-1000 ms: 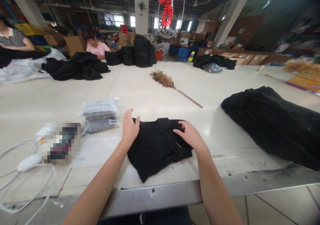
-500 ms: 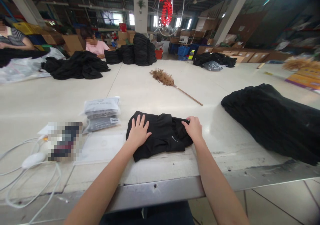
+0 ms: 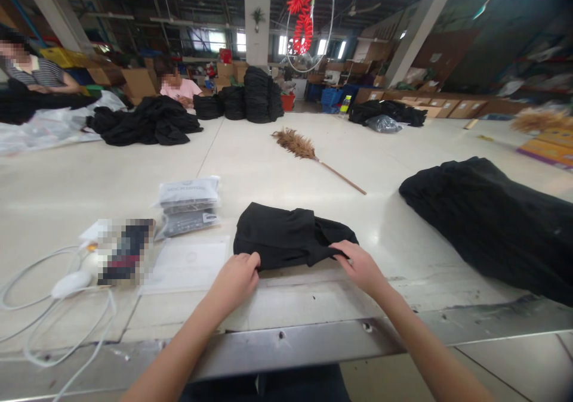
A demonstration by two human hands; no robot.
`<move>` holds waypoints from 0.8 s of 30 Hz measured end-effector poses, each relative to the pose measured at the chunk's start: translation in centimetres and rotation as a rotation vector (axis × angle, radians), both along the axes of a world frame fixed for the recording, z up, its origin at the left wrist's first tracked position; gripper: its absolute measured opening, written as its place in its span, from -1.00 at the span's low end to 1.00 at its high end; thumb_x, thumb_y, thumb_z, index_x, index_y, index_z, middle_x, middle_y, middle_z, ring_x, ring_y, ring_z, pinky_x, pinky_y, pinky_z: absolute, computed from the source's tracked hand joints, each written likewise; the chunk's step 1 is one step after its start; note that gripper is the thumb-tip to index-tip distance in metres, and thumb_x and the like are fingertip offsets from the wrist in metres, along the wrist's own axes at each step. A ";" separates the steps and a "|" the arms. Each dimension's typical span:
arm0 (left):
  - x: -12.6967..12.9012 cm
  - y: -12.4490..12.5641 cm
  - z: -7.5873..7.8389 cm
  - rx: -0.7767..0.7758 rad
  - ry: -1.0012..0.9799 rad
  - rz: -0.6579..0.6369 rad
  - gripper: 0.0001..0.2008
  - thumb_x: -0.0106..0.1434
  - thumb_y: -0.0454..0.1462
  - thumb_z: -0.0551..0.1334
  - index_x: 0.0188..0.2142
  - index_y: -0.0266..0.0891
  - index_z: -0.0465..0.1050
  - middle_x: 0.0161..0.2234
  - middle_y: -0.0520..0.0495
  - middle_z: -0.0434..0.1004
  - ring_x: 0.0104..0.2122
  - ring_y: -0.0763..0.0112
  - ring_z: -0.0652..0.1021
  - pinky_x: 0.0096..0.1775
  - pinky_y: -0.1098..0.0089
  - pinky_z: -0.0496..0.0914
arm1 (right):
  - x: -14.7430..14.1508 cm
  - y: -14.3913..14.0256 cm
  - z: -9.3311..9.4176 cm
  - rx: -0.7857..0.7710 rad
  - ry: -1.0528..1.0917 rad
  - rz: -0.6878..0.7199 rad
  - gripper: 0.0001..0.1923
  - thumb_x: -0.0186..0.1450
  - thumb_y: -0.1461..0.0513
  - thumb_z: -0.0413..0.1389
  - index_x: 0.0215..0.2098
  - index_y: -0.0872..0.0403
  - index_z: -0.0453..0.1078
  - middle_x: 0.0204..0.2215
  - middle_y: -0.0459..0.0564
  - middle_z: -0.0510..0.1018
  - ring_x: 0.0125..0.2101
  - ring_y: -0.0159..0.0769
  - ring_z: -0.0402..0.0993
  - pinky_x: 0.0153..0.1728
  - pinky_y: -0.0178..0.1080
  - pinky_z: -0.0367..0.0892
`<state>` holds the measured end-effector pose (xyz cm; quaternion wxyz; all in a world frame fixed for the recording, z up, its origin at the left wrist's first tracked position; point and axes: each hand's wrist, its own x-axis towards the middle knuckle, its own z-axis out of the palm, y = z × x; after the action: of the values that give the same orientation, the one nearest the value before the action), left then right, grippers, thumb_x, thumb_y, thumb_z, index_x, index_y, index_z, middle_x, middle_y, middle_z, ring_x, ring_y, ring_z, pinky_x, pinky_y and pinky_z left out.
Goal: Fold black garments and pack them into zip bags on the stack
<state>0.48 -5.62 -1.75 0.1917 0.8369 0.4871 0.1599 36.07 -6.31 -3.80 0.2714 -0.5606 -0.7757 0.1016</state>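
Head view: both hands grip the near edge of the folded black garment point(image 3: 286, 235), left hand point(image 3: 237, 277) at its left corner, right hand point(image 3: 360, 265) at its right. Even grip on both corners should keep the fold flat on the table point(image 3: 313, 169).

Black garment point(image 3: 286, 235): folded into a compact, roughly rectangular bundle, lying flat on the pale table point(image 3: 277, 163) near its front edge. Fabric matte black, soft, with a few creases; right end less tidy, a loose flap tapering toward a point. Near edge pinched at both lower corners, the left hand point(image 3: 235, 280) on one, the right hand point(image 3: 360, 265) on the other.
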 end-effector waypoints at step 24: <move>-3.8 10.9 9.4 0.187 -0.333 0.046 -0.81 0.32 -0.13 0.10 -0.29 -0.13 0.42 -0.37 -0.04 0.53 -0.31 0.24 0.52 -0.19 0.31 0.38 | -1.6 10.5 11.9 -0.183 -0.043 0.180 -0.59 0.22 0.30 0.03 -0.03 -0.07 0.55 -0.12 -0.10 0.64 -0.09 -0.14 0.54 0.03 -0.12 0.38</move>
<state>-3.32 5.25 7.63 0.1874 0.8017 0.4506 0.3452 34.49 4.24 8.15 0.1920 -0.5133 -0.8161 0.1837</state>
